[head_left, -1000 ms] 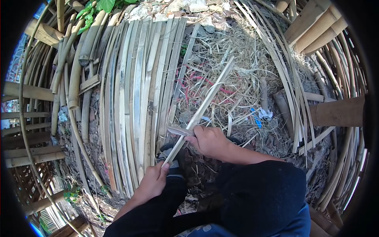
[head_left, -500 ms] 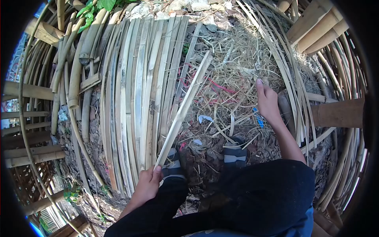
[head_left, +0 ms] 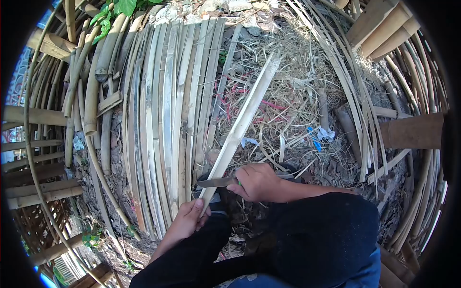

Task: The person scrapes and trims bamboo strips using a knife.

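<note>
My left hand (head_left: 191,220) grips the lower end of a long pale bamboo strip (head_left: 240,127), which slants up and to the right over the shavings. My right hand (head_left: 256,182) is closed round the handle of a knife (head_left: 216,183). The blade points left and lies across the strip, a little above my left hand. Most of the handle is hidden inside my fingers.
A row of split bamboo strips (head_left: 168,110) lies on the ground at the left. Pale shavings (head_left: 293,81) with red strands spread ahead. Thin strips (head_left: 345,81) lie on the right, near a thick bamboo post (head_left: 413,133). Round bamboo poles (head_left: 92,105) are at the far left.
My right hand went out along the strip to the upper right, then came back with the knife near my left hand. The strip's far end swung left, then right again.
</note>
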The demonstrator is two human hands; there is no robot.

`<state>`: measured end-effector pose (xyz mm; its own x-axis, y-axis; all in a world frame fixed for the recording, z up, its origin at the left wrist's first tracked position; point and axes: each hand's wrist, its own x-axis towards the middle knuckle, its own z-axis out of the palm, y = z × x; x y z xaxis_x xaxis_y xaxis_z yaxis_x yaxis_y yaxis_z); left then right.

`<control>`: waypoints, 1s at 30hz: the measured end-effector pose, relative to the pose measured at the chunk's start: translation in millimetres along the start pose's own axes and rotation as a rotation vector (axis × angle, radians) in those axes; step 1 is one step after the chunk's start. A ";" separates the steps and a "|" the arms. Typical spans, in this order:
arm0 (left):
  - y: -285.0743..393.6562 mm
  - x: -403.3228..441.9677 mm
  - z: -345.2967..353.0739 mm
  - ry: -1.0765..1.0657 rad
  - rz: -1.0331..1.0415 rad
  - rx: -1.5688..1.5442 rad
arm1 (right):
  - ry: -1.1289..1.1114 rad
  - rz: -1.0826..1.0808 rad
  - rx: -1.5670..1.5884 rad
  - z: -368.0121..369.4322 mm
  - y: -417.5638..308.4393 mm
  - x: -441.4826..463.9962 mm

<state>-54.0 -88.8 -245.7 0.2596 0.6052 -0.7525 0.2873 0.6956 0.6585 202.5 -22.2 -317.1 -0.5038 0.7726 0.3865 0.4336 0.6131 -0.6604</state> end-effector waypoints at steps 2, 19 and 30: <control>1.1 -1.1 1.0 -0.025 0.002 -0.008 | 0.036 -0.073 -0.218 8.0 3.3 -0.9; 0.5 -2.9 2.3 0.008 -0.045 -0.082 | -0.028 0.087 -0.452 -36.5 45.4 7.6; -4.0 -2.5 0.2 -0.059 -0.029 -0.085 | 0.074 -0.058 -0.301 -26.0 67.4 0.3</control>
<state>-55.7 -93.2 -246.4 0.3068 0.5621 -0.7681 0.2170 0.7444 0.6315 251.0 23.7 -344.8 -0.4834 0.7381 0.4707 0.6128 0.6692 -0.4202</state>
